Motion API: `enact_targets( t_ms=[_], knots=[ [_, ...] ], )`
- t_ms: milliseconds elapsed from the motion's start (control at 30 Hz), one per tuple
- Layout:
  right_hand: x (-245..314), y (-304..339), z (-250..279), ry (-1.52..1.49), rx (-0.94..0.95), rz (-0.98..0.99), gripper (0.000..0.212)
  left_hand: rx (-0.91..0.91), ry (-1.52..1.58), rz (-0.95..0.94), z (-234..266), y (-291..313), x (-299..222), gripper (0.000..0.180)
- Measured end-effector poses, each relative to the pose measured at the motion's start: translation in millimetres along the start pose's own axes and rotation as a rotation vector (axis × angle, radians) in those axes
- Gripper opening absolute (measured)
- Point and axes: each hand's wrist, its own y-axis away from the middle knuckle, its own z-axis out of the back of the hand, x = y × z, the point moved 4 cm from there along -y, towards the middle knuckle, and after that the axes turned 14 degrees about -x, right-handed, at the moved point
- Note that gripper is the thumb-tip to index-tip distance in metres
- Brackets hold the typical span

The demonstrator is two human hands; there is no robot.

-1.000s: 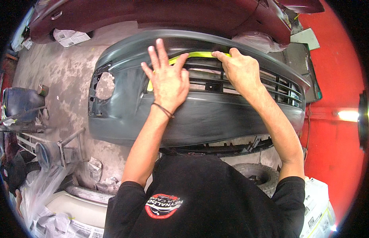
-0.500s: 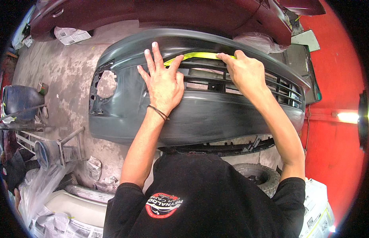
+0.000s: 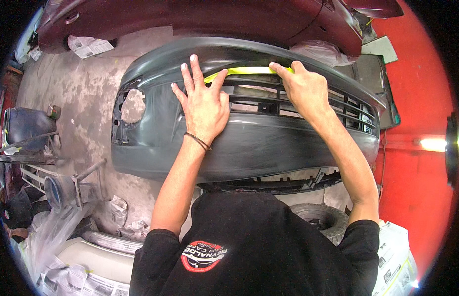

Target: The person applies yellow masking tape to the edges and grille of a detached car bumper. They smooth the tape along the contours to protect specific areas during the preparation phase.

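The bare left hand [image 3: 205,107] lies splayed on the curved dark-grey plastic bumper [image 3: 269,143]. The bare right hand [image 3: 306,91] pinches a narrow bright-yellow tape strip [image 3: 249,70] stretching between both hands.

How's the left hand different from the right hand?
The left hand has its fingers spread; the right hand has most of its curled. The left hand has a dark band at its wrist; the right hand has none. Both are bare and at the yellow tape.
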Motion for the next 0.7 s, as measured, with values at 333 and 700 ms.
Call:
enact_targets(
  t_ms=[333,700],
  knots=[
    [-3,10,12,-0.006,0.032,0.149,0.054,0.015,-0.003,-0.017,-1,0,2,0.059],
    [6,0,-2,0.061,0.103,0.046,0.046,0.007,-0.009,-0.024,1,1,-1,0.06]
  ],
)
